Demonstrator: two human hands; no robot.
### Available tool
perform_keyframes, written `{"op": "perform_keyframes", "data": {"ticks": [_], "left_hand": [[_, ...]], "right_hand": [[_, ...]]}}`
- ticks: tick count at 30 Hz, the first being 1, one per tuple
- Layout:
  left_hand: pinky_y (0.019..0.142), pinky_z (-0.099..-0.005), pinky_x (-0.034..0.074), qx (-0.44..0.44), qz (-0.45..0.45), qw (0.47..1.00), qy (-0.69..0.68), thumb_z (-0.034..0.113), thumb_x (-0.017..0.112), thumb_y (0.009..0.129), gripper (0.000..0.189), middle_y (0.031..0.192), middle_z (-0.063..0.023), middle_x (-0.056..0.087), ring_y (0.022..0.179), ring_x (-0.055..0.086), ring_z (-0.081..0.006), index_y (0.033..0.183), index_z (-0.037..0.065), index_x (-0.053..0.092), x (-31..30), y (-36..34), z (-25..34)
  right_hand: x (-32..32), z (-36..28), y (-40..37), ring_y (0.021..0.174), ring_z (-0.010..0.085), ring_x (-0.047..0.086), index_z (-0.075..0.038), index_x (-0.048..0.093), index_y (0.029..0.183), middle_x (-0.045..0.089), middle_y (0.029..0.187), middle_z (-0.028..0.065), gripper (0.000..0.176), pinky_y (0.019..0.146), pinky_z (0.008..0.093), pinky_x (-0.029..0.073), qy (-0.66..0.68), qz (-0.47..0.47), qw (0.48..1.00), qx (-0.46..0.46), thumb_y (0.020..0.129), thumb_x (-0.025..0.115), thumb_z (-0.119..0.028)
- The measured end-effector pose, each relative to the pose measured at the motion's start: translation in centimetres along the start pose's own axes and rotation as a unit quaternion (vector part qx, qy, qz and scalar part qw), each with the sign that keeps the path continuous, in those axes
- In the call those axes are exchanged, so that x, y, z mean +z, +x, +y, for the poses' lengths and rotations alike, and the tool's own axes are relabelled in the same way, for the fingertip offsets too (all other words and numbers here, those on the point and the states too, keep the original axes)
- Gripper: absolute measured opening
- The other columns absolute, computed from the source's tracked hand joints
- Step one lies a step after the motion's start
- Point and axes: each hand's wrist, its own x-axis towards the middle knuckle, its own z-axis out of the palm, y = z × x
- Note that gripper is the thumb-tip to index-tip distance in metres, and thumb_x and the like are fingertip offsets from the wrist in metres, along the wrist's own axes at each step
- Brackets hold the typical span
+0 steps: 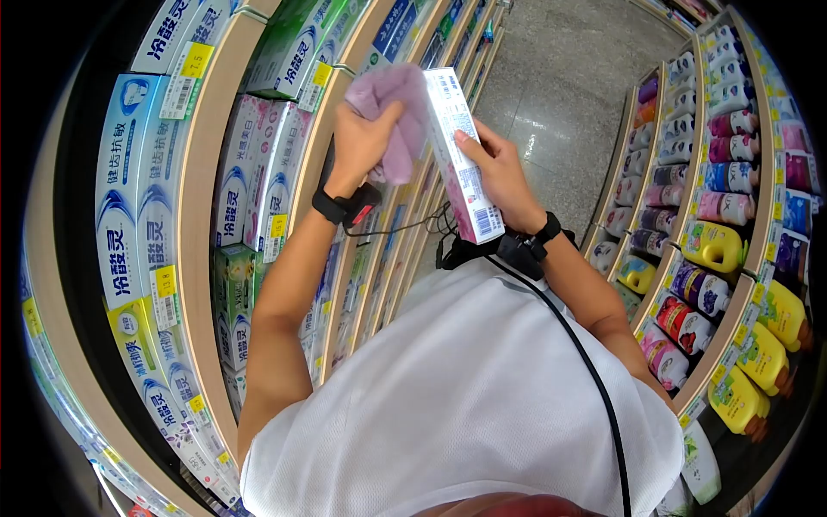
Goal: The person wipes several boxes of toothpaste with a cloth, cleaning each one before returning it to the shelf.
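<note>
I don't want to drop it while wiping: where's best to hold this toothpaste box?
Grip the box around its lower half, across the narrow sides, coming from the right as the right hand does. It is long and slim, so that leaves the top free for the cloth.

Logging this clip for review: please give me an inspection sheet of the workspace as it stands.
Surface: no table; tiled floor between the shelf rows.
Job's things: toothpaste box; pink cloth against its upper end.
Clutter: nothing seen.
Hands: left hand grips the pink cloth; right hand holds the toothpaste box.
Cables: black cable runs down the white shirt.
Surroundings: toothpaste shelves on the left; bottle shelves on the right.
</note>
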Motion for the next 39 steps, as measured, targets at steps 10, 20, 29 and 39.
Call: {"op": "perform_keyframes", "data": {"ticks": [10, 20, 29, 39], "left_hand": [[0.085, -0.0290, 0.053, 0.019, 0.011, 0.999, -0.027, 0.004, 0.068, 0.084, 0.033, 0.108, -0.0130, 0.072, 0.096, 0.068, -0.0167, 0.115, -0.009, 0.066, 0.7, -0.1, -0.2], [0.085, -0.0292, 0.053, 0.000, 0.016, 0.999, -0.045, 0.005, 0.068, 0.085, 0.035, 0.108, -0.0127, 0.072, 0.095, 0.068, -0.0162, 0.117, -0.008, 0.065, 0.2, 0.1, -0.4], [0.084, -0.0297, 0.054, -0.009, 0.010, 0.999, -0.037, 0.006, 0.070, 0.083, 0.036, 0.109, -0.0146, 0.072, 0.095, 0.068, -0.0169, 0.116, -0.008, 0.066, 0.2, 0.0, 0.2], [0.087, -0.0314, 0.052, -0.010, -0.188, 0.980, -0.058, 0.008, 0.072, 0.080, 0.038, 0.108, -0.0111, 0.071, 0.098, 0.067, -0.0170, 0.116, -0.004, 0.066, 1.1, -1.6, 0.1]], "right_hand": [[-0.4, 0.1, 0.2, 0.084, 0.0087, 0.067, -0.014, 0.026, 0.158, 0.066, 0.114, 0.0072, 0.066, 0.068, 0.0237, 0.057, 0.108, -0.072, 0.991, 0.043, 0.102, 0.057, -0.029], [-0.7, 0.2, 0.6, 0.102, 0.0240, 0.069, -0.019, 0.016, 0.159, 0.057, 0.131, 0.0210, 0.053, 0.081, 0.0407, 0.062, 0.221, -0.218, 0.950, 0.019, 0.109, 0.025, -0.036], [-1.0, 0.4, 0.6, 0.095, 0.0125, 0.067, -0.008, 0.032, 0.150, 0.063, 0.116, 0.0062, 0.059, 0.079, 0.0303, 0.058, 0.199, -0.151, 0.966, 0.069, 0.100, 0.059, -0.025], [-2.0, 1.0, 1.7, 0.076, 0.0117, 0.069, -0.006, 0.043, 0.141, 0.067, 0.100, 0.0066, 0.054, 0.064, 0.0252, 0.058, 0.125, -0.048, 0.991, 0.018, 0.095, 0.065, -0.022]]}}
